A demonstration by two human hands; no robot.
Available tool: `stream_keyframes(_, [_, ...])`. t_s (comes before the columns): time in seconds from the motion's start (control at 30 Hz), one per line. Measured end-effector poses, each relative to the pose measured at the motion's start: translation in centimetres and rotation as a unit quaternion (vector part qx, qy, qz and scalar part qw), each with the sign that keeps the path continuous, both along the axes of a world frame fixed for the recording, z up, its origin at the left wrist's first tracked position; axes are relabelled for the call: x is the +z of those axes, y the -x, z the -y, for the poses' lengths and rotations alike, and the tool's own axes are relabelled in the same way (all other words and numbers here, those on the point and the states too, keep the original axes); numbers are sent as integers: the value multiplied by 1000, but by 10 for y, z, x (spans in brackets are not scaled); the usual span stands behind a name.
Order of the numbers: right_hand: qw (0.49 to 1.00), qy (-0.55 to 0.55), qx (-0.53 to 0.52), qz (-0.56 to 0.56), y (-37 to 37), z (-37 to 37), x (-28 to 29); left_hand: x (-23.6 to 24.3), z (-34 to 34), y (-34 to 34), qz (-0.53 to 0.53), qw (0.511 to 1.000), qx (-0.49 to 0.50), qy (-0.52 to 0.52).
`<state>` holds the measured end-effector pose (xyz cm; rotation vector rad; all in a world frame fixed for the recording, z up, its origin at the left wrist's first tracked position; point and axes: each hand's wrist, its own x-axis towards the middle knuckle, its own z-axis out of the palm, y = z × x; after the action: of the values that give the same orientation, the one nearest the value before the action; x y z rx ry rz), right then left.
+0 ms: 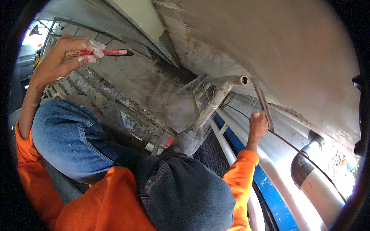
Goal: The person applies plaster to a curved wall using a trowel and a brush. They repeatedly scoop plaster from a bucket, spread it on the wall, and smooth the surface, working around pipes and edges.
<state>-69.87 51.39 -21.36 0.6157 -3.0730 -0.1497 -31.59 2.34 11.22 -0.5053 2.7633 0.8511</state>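
Note:
My left hand (73,56), smeared with whitish paste, is raised at the upper left. Its fingers pinch a slim worn red stick (111,52) with a dark tip, possibly a small brush. On the right, my right hand (258,124) is closed around a plastering trowel (264,102), seen nearly edge-on. The long blade lies against or close to the smooth grey-beige wall (304,50); contact is hard to make out. The trowel's handle is hidden inside my fist.
A paint-spattered scaffold tube (217,98) rises in front of me near my shoe (187,140). Rough spattered planks (119,96) run beneath my legs. White pipes (266,169) and a blue panel (273,200) lie at right, with a dark pipe elbow (302,167) beyond.

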Motion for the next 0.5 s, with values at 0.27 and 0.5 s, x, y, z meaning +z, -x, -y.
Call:
stream_keyframes(0.27, [995,-3,100,-10,52,7,-4,-3,-3,12,-21,997,-43,-62])
stream_keyframes(0.5, [983,156,99,-13,23,-62,18,1,6,0,-4,997,18,-77])
